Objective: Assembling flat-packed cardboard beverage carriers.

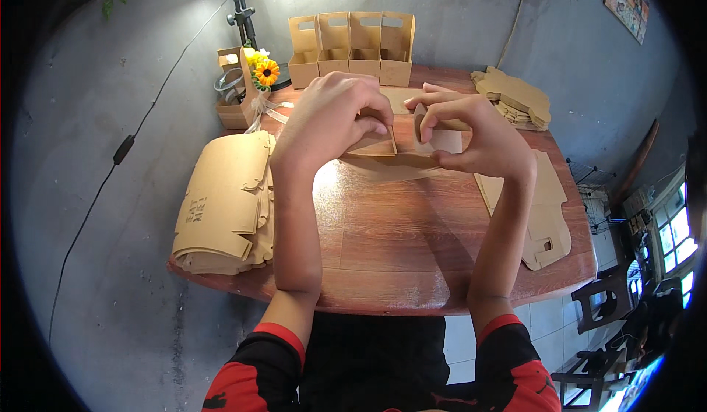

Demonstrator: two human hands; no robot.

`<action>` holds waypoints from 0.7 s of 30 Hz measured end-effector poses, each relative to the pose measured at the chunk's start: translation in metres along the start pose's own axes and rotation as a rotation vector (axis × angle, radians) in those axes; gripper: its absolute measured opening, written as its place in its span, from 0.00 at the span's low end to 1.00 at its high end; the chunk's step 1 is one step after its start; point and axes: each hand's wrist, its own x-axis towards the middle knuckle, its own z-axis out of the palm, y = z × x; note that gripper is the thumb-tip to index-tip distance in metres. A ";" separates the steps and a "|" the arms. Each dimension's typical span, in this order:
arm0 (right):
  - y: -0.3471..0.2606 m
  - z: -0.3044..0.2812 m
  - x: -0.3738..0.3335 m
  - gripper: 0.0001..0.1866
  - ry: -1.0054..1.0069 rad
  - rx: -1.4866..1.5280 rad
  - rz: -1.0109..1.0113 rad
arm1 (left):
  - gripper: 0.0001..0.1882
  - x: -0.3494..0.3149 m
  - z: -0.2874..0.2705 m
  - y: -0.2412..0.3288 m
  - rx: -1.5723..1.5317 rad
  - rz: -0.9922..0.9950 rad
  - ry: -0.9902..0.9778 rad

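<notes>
A partly folded brown cardboard carrier (390, 167) stands over the middle of the table, under both my hands. My left hand (340, 114) is closed, its thumb and fingers pinching an upright panel on the carrier's left side. On the other side my right hand (475, 132) has its fingers curled round a raised flap, with the thumb low near the carrier's front edge. My hands hide much of the carrier's inside and back.
A stack of flat cardboard blanks (224, 198) lies at the left. More flat cardboard (541, 209) lies at the right, with a pile (515, 95) behind it. Several folded carriers (352, 51) stand at the back, beside an orange flower (266, 72) and a lamp stand (241, 14).
</notes>
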 end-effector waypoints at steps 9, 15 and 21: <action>0.005 0.004 0.003 0.12 0.044 0.097 0.079 | 0.16 0.007 0.006 -0.023 -0.146 -0.062 0.160; 0.010 0.001 0.002 0.12 0.073 0.104 0.163 | 0.18 0.015 0.014 -0.038 -0.044 -0.026 0.198; 0.019 -0.006 -0.006 0.13 0.168 0.026 0.309 | 0.16 0.019 0.030 -0.049 -0.096 0.073 0.237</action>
